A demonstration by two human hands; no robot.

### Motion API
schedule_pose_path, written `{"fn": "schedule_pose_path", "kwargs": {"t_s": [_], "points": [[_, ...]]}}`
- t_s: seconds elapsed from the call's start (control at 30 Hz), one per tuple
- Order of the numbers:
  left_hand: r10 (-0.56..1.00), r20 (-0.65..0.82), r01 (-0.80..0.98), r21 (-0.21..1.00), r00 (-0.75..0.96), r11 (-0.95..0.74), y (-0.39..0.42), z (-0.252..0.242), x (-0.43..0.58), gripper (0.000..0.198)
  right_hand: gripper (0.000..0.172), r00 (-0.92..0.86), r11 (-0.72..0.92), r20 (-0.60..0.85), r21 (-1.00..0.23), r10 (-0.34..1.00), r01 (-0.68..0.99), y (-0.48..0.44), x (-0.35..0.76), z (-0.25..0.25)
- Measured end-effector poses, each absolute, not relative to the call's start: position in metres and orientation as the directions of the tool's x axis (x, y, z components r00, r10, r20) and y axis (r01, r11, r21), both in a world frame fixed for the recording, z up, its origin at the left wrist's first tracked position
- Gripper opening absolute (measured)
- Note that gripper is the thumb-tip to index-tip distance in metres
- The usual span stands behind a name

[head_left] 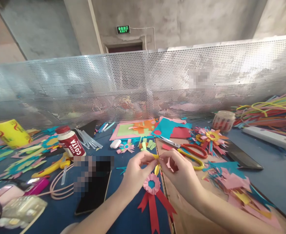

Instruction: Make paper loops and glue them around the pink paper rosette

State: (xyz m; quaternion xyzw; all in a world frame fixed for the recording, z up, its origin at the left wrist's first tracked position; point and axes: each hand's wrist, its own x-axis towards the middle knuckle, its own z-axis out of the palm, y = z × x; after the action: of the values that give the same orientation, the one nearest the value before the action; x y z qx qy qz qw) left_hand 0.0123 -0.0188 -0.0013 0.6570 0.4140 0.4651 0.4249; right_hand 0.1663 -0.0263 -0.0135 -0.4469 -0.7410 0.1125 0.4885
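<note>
My left hand (pixel 136 172) and my right hand (pixel 179 174) meet over the table's middle, both pinching a small yellow paper strip (pixel 156 163) between fingertips. Just below it lies a pink paper rosette with a blue centre and red ribbon tails (pixel 152 191). Red-and-yellow scissors (pixel 190 152) rest right behind my right hand on a brown board (pixel 182 214).
A black phone (pixel 94 191) lies left of my left arm, a Costa bottle (pixel 71 143) beyond it. Paper flowers (pixel 210 137), scraps, coloured sheets (pixel 167 128), a second phone (pixel 241 157), a tape roll (pixel 223 120) and paper strips (pixel 272 113) crowd the table. A perforated metal screen (pixel 143 84) stands behind.
</note>
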Motion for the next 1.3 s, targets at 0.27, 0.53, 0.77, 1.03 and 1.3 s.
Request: {"fn": "schedule_pose_path", "kwargs": {"t_s": [0.27, 0.53, 0.77, 1.03, 1.3], "points": [[0.937, 0.277, 0.228, 0.919, 0.213, -0.323, -0.0231, -0.0003, 0.0148, 0.010, 0.006, -0.114, 0.600, 0.668, -0.563, 0.735, 0.568, -0.0264, 0.1660, -0.0134], [0.926, 0.307, 0.274, 0.892, 0.219, -0.361, -0.0276, 0.0032, 0.0152, 0.012, 0.005, -0.096, 0.608, 0.661, -0.610, 0.744, 0.509, -0.0270, 0.1646, -0.0120], [0.932, 0.296, 0.269, 0.899, 0.207, -0.345, -0.0278, 0.0014, 0.0149, 0.012, 0.004, -0.070, 0.600, 0.670, -0.608, 0.739, 0.520, -0.0288, 0.1643, -0.0100], [0.936, 0.291, 0.280, 0.898, 0.195, -0.338, -0.0270, -0.0005, 0.0158, 0.014, 0.006, -0.075, 0.629, 0.710, -0.564, 0.701, 0.534, -0.0284, 0.1632, -0.0125], [0.936, 0.292, 0.304, 0.890, 0.193, -0.341, -0.0275, 0.0002, 0.0156, 0.011, 0.003, -0.081, 0.596, 0.658, -0.613, 0.749, 0.518, -0.0285, 0.1651, -0.0135]]}}
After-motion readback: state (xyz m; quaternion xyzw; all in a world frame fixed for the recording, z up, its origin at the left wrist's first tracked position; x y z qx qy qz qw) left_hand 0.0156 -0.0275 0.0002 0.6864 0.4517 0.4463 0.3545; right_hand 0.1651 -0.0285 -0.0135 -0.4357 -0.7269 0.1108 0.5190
